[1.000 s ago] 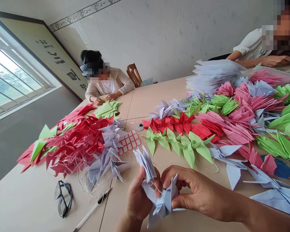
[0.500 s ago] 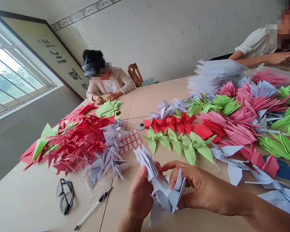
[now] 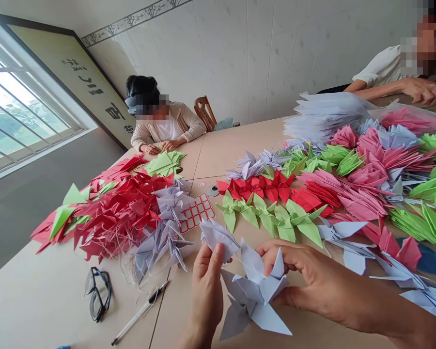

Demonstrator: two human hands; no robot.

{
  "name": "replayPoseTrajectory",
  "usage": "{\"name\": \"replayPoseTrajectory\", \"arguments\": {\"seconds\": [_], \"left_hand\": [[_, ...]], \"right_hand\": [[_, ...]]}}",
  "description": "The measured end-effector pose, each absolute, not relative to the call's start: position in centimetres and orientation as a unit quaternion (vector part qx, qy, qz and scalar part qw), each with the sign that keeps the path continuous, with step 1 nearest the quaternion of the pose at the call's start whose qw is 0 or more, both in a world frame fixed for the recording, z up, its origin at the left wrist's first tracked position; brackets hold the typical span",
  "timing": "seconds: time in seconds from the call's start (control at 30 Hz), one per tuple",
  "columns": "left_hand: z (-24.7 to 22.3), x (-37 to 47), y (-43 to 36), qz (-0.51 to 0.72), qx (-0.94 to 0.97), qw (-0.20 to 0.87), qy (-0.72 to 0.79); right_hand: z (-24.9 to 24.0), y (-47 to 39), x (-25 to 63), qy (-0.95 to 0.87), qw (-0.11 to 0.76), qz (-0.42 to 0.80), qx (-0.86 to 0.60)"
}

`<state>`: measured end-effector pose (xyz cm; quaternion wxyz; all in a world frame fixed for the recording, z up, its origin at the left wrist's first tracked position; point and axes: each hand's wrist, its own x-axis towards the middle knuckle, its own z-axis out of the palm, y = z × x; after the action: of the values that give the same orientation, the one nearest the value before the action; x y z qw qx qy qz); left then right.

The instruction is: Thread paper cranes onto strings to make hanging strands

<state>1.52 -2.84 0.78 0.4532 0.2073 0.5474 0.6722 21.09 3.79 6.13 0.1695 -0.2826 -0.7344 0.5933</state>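
Note:
Between the thumb and fingers of my left hand [image 3: 208, 286] is a stack of folded pale blue paper cranes [image 3: 218, 238], wings pressed flat together. My right hand [image 3: 305, 278] pinches an opened pale blue paper crane [image 3: 263, 286], its wings spread, with another spread crane just below and left of it. The two hands are apart, a narrow gap between the stack and the opened crane. Part of the right fingers is hidden behind the paper. Just beyond my hands lies a row of green paper cranes [image 3: 271, 220] with wings spread.
Red cranes [image 3: 119, 218] with loose strings heap up at left, edged by pale blue ones. Black glasses [image 3: 99, 294] and a pen [image 3: 141, 312] lie in front. Pink, green and blue bundles [image 3: 370, 169] cover the right side. Two people sit across the table [image 3: 221, 155].
My left hand, with the folded stack, has drawn away from the opened crane. That crane now shows its wings spread wider in my right hand.

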Motion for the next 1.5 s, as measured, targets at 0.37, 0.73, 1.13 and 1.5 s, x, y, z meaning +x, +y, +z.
{"name": "replayPoseTrajectory", "arguments": {"seconds": [0.37, 0.73, 1.13, 1.5], "left_hand": [[1.0, 1.9, -2.7, 0.632, 0.216, 0.503, 0.549], [1.6, 2.4, -2.6, 0.641, 0.167, 0.55, 0.509], [1.8, 2.6, -2.6, 0.665, 0.148, 0.557, 0.476], [1.5, 3.0, -2.9, 0.657, 0.159, 0.59, 0.442]], "right_hand": [[4.1, 2.7, 20.1, -0.851, 0.297, 0.381, -0.207], [4.3, 2.8, 20.1, -0.83, 0.234, 0.452, -0.228], [3.7, 2.7, 19.8, -0.8, 0.261, 0.481, -0.248], [2.3, 2.7, 19.2, -0.711, 0.284, 0.544, -0.343]]}}
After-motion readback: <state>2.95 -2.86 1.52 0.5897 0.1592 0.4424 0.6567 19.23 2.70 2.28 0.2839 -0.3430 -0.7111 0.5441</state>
